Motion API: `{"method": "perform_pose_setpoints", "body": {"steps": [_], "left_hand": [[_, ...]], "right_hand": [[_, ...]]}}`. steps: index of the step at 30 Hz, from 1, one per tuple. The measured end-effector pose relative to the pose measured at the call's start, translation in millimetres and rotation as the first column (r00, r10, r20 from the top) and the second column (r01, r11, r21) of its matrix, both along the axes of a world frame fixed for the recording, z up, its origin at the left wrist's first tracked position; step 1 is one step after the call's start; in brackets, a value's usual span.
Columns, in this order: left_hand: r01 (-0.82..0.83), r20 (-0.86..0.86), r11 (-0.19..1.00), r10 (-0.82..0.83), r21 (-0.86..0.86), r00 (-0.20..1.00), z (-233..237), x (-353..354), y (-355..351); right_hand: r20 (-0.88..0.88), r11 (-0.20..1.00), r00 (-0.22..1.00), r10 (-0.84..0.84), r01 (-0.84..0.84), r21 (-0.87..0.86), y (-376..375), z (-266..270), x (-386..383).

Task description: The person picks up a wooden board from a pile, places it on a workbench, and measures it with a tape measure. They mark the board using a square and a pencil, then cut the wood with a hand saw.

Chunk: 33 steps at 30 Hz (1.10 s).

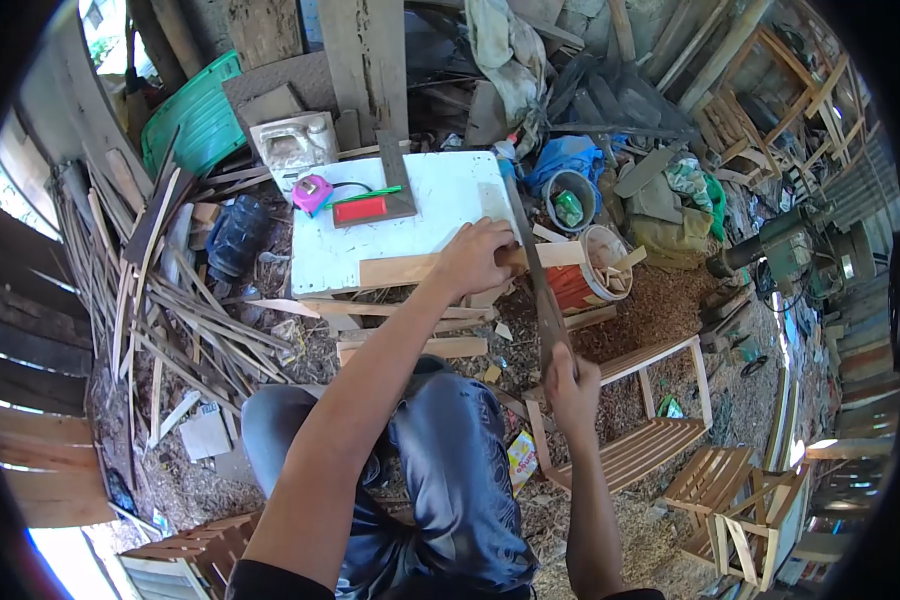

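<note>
My left hand [473,262] presses down on a light wooden strip [395,271] lying along the near edge of a white-topped bench [445,190], its fingers closed around the wood. In my right hand [572,388], below the bench's right corner, is the handle of a handsaw [544,300]. The saw's long blade points away from me and crosses the strip just right of my left hand. The strip's far end sticks out past the blade. On the bench rest a try square [398,190] with a red patch, a pink tape measure [312,192] and a green pencil [375,193].
A red-and-white bucket [603,265] of wood scraps stands close right of the saw. Slatted wooden frames [630,450] lie at right. Thin wood strips [175,290] pile up at left beside a dark blue jug [238,238]. A green machine [800,250] sits far right.
</note>
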<state>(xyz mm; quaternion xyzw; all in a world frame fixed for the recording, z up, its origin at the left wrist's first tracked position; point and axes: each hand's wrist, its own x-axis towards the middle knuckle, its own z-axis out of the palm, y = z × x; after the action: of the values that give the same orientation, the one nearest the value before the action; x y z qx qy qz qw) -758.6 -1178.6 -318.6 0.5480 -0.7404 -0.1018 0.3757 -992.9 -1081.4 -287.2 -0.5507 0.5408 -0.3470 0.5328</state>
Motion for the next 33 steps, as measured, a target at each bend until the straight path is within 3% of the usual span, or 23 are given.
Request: {"method": "perform_pose_setpoints", "body": {"steps": [2,7,10,13,16,17,19,23,26,29,31,33], "left_hand": [[-0.022,0.001,1.000,0.022,-0.019,1.000,-5,1,1],[0.019,0.034,0.998,-0.021,0.063,0.999,7,1,4],[0.032,-0.025,0.999,-0.032,0.017,0.999,1,1,1],[0.010,0.022,1.000,-0.009,-0.014,1.000,0,-2,4],[-0.004,0.021,0.999,0.004,0.032,1.000,4,2,4],[-0.004,0.009,0.996,0.003,0.089,1.000,4,0,3],[-0.015,0.024,0.998,0.014,0.060,1.000,4,-2,2],[-0.009,0.024,1.000,0.008,0.014,1.000,1,0,5],[0.027,0.034,0.998,-0.028,0.050,0.999,4,1,4],[0.055,0.015,0.992,-0.057,0.112,0.998,2,3,1],[0.036,0.049,0.997,-0.040,0.075,0.998,4,2,3],[0.012,0.081,0.999,-0.015,0.043,0.997,6,0,5]], "right_hand": [[-0.049,1.000,0.999,-0.006,0.007,0.029,34,12,-22],[0.032,0.994,0.999,-0.031,0.028,0.104,67,15,-51],[-0.047,0.998,0.997,-0.055,0.056,0.020,31,4,-20],[-0.031,0.991,0.999,-0.009,0.004,-0.135,-18,-11,15],[-0.049,0.994,0.999,0.023,-0.028,-0.107,-27,3,19],[0.046,1.000,0.999,0.026,-0.025,-0.013,-22,-1,12],[-0.081,1.000,0.997,-0.016,0.014,-0.020,3,10,-4],[-0.065,0.998,0.997,-0.038,0.041,0.046,66,10,-51],[-0.134,0.998,0.990,-0.055,0.058,0.025,72,10,-53],[-0.036,0.999,0.998,-0.042,0.043,0.018,32,8,-23],[0.021,0.998,1.000,-0.011,0.013,-0.062,-8,-17,-3],[0.005,0.998,1.000,-0.004,0.004,-0.060,-34,-4,19]]}}
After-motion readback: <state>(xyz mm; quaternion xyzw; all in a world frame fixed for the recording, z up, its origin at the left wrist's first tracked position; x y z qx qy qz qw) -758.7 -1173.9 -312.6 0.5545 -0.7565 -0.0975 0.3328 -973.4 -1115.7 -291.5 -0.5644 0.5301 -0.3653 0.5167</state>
